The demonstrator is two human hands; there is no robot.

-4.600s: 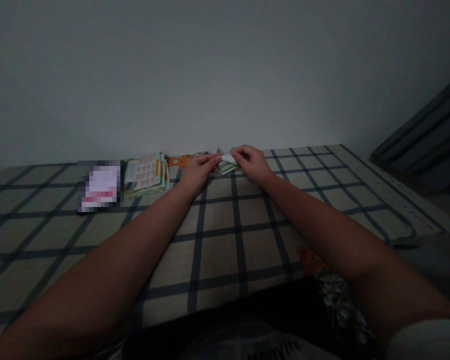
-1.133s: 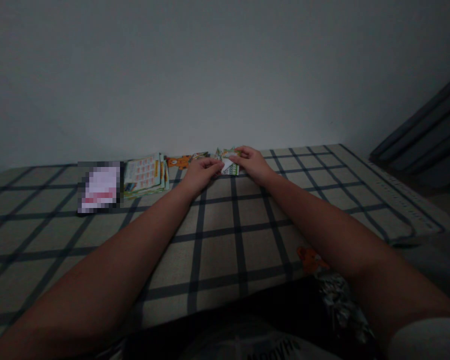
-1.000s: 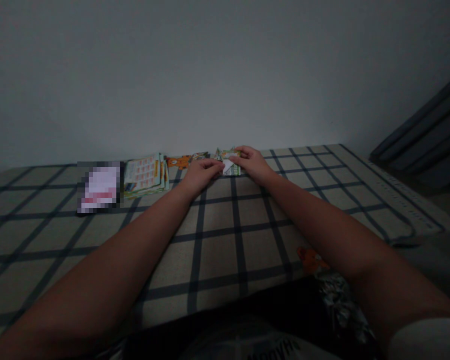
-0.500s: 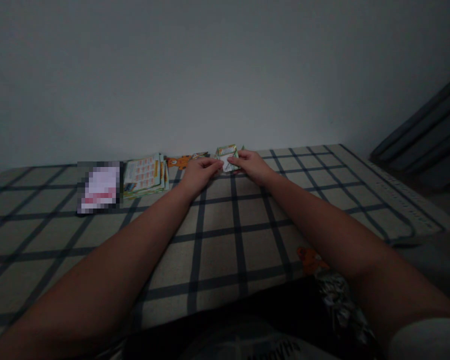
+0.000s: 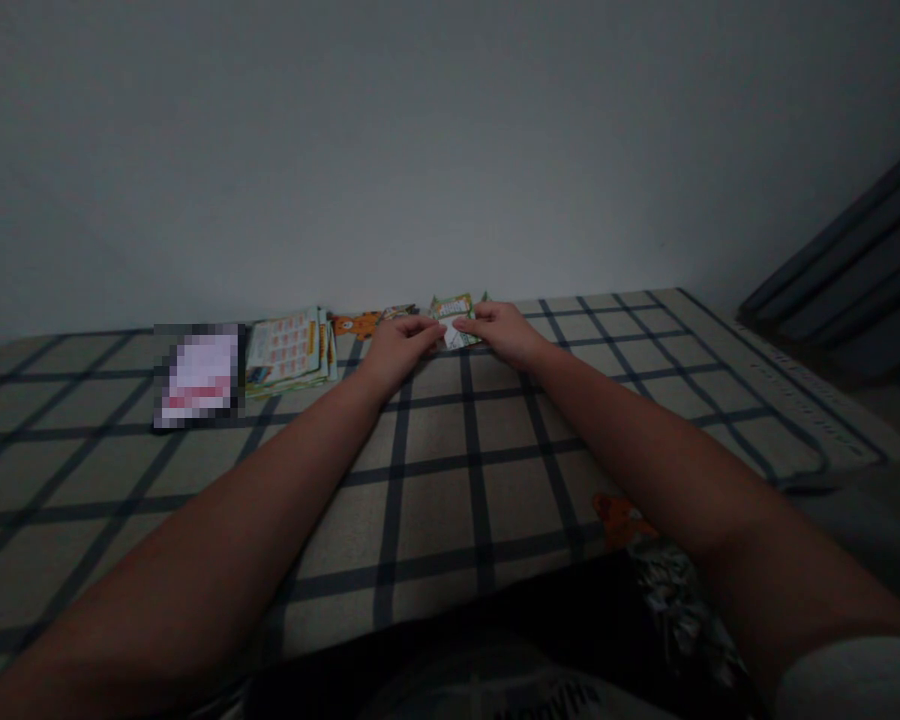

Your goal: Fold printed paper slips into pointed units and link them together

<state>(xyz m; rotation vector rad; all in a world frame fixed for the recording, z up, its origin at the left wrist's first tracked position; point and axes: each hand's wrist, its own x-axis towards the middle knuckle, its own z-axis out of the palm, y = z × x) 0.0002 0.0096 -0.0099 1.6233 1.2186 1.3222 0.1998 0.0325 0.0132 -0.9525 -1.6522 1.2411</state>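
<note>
Between my hands, far ahead near the wall, is a small piece of printed paper [image 5: 459,308], green and yellow with a white patch; it looks folded. My left hand [image 5: 401,345] pinches its left edge between thumb and fingers. On the opposite edge my right hand [image 5: 506,332] grips it, with the thumb lying over the white part. Green pointed bits of paper show just behind it. A small dark printed piece [image 5: 397,312] lies behind my left hand, partly hidden by it.
Left of my hands lies a stack of printed sheets [image 5: 289,348]. Beside that is a pixelated, dark-edged object [image 5: 199,378] with a pinkish face. All rest on a checked cloth [image 5: 435,500] with bear prints. A wall [image 5: 450,150] rises behind; a grey curtain-like fabric [image 5: 855,270] hangs right.
The paper has tilted slightly in my fingers and its lower edge now sits a little lower. Both hands keep nearly the same place and grip.
</note>
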